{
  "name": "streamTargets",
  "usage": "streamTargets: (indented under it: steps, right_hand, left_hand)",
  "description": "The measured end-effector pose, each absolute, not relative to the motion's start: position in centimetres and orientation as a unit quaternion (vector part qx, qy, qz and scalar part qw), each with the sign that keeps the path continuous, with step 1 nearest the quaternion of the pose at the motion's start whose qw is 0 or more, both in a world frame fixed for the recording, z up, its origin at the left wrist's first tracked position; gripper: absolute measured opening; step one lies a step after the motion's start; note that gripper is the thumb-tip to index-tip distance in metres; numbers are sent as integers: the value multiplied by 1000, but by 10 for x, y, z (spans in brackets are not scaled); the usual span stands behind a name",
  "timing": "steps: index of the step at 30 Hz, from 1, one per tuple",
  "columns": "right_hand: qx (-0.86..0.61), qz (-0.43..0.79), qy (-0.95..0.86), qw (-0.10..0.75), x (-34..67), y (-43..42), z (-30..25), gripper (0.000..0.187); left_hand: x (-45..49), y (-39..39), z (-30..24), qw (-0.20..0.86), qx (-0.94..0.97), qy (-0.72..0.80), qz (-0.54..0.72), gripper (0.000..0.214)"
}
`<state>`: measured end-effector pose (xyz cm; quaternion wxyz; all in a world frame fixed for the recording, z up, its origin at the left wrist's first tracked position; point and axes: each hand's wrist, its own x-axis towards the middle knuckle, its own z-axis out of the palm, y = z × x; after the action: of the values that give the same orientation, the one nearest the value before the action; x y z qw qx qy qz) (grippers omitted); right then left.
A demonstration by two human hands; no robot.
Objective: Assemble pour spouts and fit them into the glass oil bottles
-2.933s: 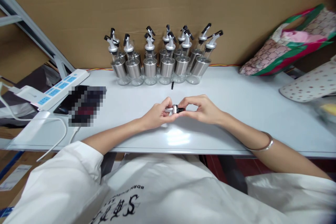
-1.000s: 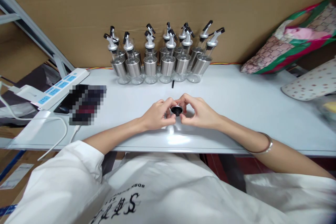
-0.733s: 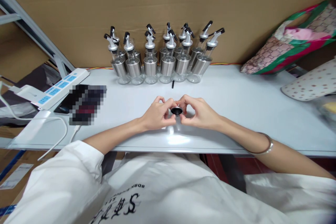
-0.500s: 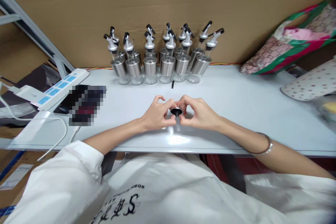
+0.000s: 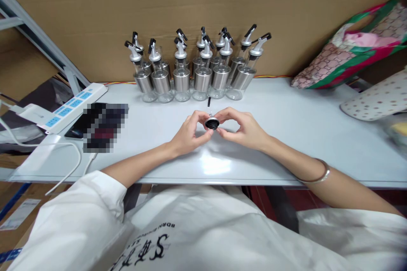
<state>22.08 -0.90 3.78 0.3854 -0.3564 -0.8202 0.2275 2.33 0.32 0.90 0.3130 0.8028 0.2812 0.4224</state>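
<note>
We see the pourer top [image 5: 212,123] held above the surface [image 5: 286,135], its black ribbed plug [image 5: 213,125] turned toward us, presumably to keep the underside in sight. The fingers of the left hand [image 5: 187,135] and the right hand [image 5: 249,131] pinch it from opposite sides, which we judge steadies so small a piece. Both hands curve inward, thumbs nearest us. Bottles [image 5: 182,79] stand in rows behind, perhaps leaving working room; a black strip [image 5: 209,101] lies before them.
</note>
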Motion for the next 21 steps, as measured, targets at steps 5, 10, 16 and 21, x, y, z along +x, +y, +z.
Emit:
streamTargets:
  steps: [5, 10, 16, 21]
  right_hand:
    - [-355, 195, -827, 390, 225, -10, 37, 12]
    - [-349, 180, -832, 393, 229, -7, 35, 17]
    - [-349, 170, -873, 295, 229, -1, 31, 11]
    - [-395, 139, -894, 157, 237, 21, 28, 42]
  left_hand:
    - [22, 7, 4, 312, 815, 232, 429, 30]
    - [22, 9, 3, 297, 830, 197, 430, 32]
    - [23, 9, 4, 265, 840, 248, 403, 26]
    - [25, 7, 9, 275, 834, 312, 363, 23]
